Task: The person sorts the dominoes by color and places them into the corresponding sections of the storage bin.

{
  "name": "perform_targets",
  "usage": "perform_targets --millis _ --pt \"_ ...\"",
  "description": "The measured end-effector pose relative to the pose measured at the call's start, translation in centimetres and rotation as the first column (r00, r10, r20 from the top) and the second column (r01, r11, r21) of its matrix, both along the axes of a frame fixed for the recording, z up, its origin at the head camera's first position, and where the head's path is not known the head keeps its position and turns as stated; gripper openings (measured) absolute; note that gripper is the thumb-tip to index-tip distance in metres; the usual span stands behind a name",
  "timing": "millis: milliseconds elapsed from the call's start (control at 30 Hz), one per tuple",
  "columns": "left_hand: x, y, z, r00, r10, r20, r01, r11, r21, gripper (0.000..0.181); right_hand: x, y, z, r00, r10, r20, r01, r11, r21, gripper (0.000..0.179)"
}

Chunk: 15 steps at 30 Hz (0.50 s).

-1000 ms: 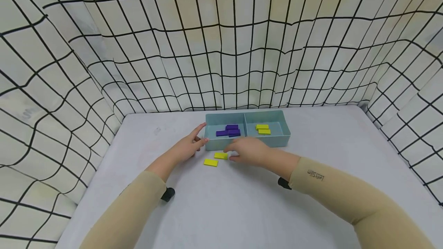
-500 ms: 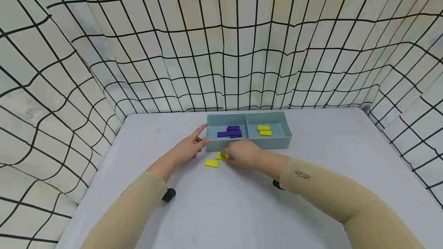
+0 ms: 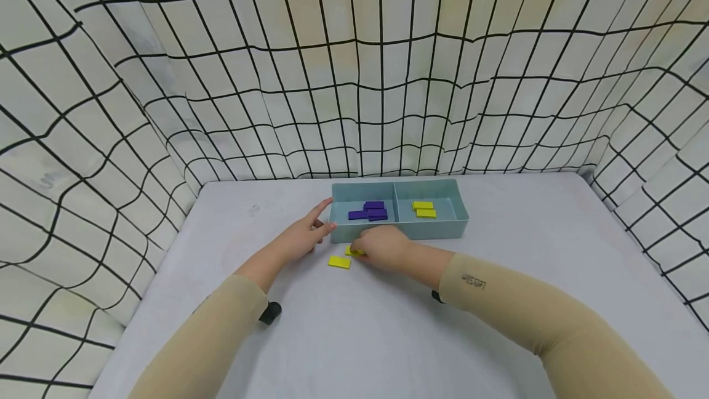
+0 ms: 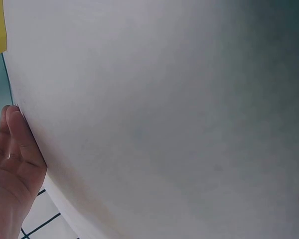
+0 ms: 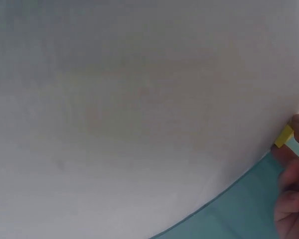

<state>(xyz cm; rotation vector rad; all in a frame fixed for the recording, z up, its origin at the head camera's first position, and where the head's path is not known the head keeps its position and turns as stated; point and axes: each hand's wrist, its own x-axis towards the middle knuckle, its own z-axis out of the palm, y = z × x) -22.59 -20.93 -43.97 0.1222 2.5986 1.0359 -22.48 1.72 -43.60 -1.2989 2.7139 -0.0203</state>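
My right hand (image 3: 383, 246) reaches down in front of the pale blue divided box (image 3: 432, 231) and pinches a small yellow rectangular tile (image 3: 349, 251) between thumb and finger. The right wrist view also shows this yellow tile (image 5: 284, 135) between the fingertips, close to the table. Another yellow tile (image 3: 340, 262) lies flat on the table, just nearer to me. At the box's left end, my left hand (image 3: 299, 239) rests with the index finger extended along the side and the thumb at the front corner. Its relaxed fingers (image 4: 25, 132) appear at the edge of the left wrist view.
Several purple tiles (image 3: 374, 205) lie in the box's left compartment, and two yellow tiles (image 3: 426, 213) sit in the right one. A white table (image 3: 354, 337) lies under everything. Black netting (image 3: 382, 86) over pale cloth rises behind and at both sides.
My right hand has moved slightly left and its fingers have closed around the nearer end of the yellow tile beside the box. My left hand stays at the box's left end.
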Motion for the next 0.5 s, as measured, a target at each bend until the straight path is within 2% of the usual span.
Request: perform_targets --millis 233,500 --pt "0.1 0.2 0.3 1.000 0.004 0.002 -0.004 1.000 -0.002 0.069 0.1 0.2 -0.2 0.999 -0.002 -0.033 0.003 1.000 0.009 0.025" --pt "0.1 0.1 0.2 1.000 0.003 0.010 -0.003 1.000 -0.004 0.069 0.3 1.2 0.5 1.000 -0.017 0.016 0.018 0.999 -0.040 0.025"
